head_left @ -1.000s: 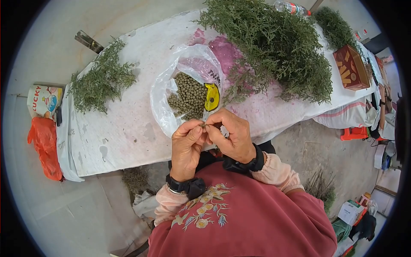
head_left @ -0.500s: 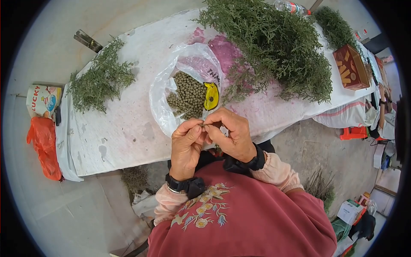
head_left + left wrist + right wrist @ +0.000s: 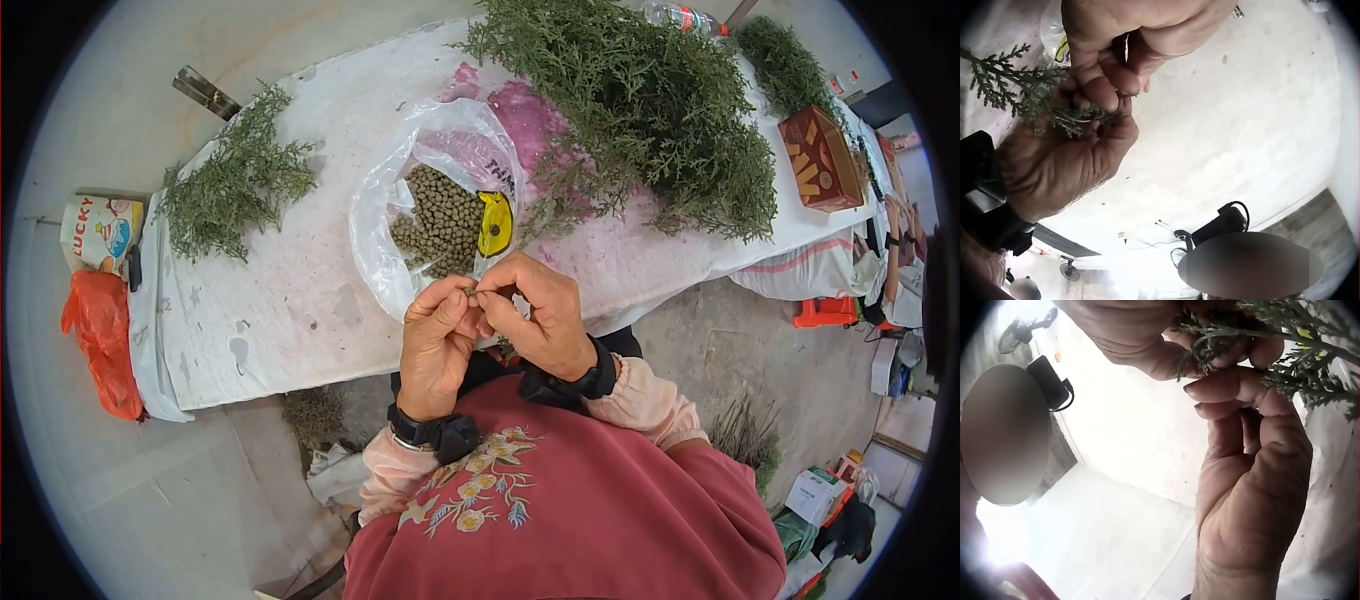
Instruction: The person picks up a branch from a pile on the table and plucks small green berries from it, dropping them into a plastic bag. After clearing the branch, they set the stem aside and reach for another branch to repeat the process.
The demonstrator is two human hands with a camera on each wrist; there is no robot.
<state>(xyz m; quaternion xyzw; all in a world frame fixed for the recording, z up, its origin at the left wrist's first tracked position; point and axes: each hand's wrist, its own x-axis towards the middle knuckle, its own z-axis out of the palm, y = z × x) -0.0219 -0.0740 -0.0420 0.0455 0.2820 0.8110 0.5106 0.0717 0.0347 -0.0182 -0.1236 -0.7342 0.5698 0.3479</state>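
the bench (image 3: 300, 300) runs across your view under a white cloth stained pink near its far edge. the biggest thing on it is the heap of green branches (image 3: 640, 110), spread along the far right part up to the right end. a smaller pile of branches (image 3: 235, 185) lies near the left end, well apart from the heap. between them, toward the near edge, sits the clear plastic bag (image 3: 440, 200), open and holding small green seeds (image 3: 440, 225) with a yellow scoop (image 3: 494, 225) resting on them at the right side. a red box (image 3: 820, 155) stands at the right end of the bench, beyond the heap. an orange bag (image 3: 100, 340) hangs off the left end, under a printed packet (image 3: 100, 232).

you hold both hands together just above the near edge of the bench, in front of the plastic bag. your left hand (image 3: 437, 345) curls its fingers and thumb round the stem of a small sprig (image 3: 1029, 94), and your right hand (image 3: 540, 315) pinches the same sprig at its tip between thumb and forefinger, so both hands are closed on it. the two hands touch at the fingertips. in the left wrist view the leafy end of the sprig sticks out to the left past your fingers.
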